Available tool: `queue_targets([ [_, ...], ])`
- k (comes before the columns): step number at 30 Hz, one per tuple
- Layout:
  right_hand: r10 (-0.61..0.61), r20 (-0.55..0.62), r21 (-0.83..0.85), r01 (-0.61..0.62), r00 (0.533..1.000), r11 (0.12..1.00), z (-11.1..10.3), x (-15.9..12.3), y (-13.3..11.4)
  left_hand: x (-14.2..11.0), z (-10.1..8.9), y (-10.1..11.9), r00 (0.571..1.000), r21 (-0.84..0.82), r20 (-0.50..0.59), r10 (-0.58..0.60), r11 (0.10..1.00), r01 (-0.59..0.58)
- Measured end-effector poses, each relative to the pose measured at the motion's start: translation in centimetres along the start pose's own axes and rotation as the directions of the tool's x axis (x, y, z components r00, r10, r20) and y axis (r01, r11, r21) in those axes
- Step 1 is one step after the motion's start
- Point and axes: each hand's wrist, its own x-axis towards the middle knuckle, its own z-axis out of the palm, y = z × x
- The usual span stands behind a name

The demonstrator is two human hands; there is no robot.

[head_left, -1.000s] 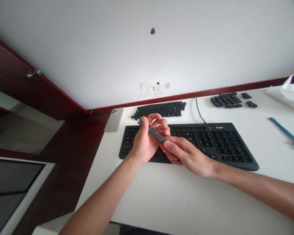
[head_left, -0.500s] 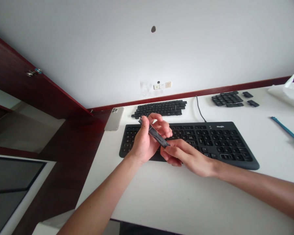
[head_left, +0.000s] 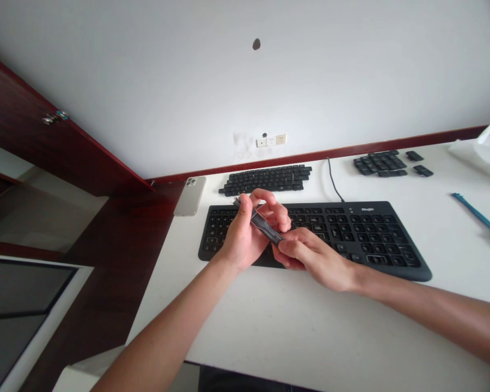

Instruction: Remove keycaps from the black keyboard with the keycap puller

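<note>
A slim black tool with thin metal prongs (head_left: 265,226) is held slantwise between my two hands, above the black keyboard (head_left: 418,267). My left hand (head_left: 249,234) is closed on its upper part, the thumb pressed along it near the prongs and the fingers curled behind. At the lower end, my right hand (head_left: 310,256) pinches the tool between thumb and fingers. The keyboard lies on the white table with its keycaps off, baring the key sockets. Both hands hide part of its left and middle sections.
Loose black keycaps (head_left: 265,179) lie in rows behind the keyboard, with another group (head_left: 379,163) at the back right. A phone (head_left: 190,196) rests at the table's left edge. To the right are a blue brush-like tool (head_left: 477,215) and a white bag (head_left: 484,155). A cable (head_left: 330,177) runs toward the wall.
Both hands and the tool have shifted very slightly to the right in view. The grip on the tool looks the same.
</note>
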Motion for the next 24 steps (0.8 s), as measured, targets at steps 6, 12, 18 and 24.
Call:
queue_targets([
  [6,-0.026,-0.002,-0.007,0.026,1.000,1.000,-0.19,0.11,-0.15,-0.10,-0.04,-0.06,1.000,-0.022,0.013,-0.013,1.000,0.014],
  [12,-0.011,0.036,0.012,0.011,0.999,1.000,-0.20,0.05,-0.35,-0.12,0.07,0.09,0.999,-0.012,-0.021,-0.042,0.999,0.042],
  [18,-0.021,0.051,0.068,0.018,0.998,0.998,-0.32,0.09,0.01,-0.04,0.22,-0.06,0.999,0.004,-0.020,-0.040,0.999,0.040],
  [24,-0.016,0.027,0.016,0.016,1.000,1.000,-0.31,0.18,-0.02,-0.02,-0.18,-0.18,0.999,0.039,0.020,-0.049,0.998,0.048],
])
